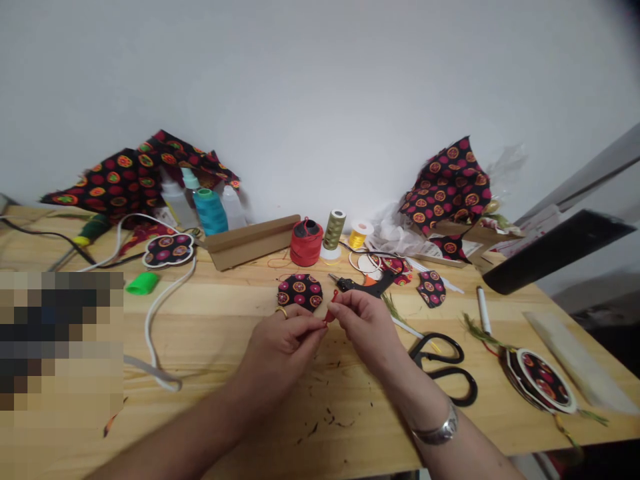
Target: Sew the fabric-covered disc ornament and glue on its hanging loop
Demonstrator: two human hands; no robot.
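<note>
My left hand, with a ring on one finger, pinches the lower end of a short red cord. The upper part of this cord is between the fingertips of my right hand, and a small loop shows at its top. Just beyond my left hand lies a round patterned fabric piece, its near edge partly hidden by my fingers. Behind my right hand rests a black glue gun with an orange part. Black-handled scissors lie beside my right wrist, blades mostly hidden under the arm.
Thread spools stand along the back: red, olive, yellow and teal. A cardboard tray lies near them. At right are a marker and a stack of round fabric pieces. A white cable curves at left.
</note>
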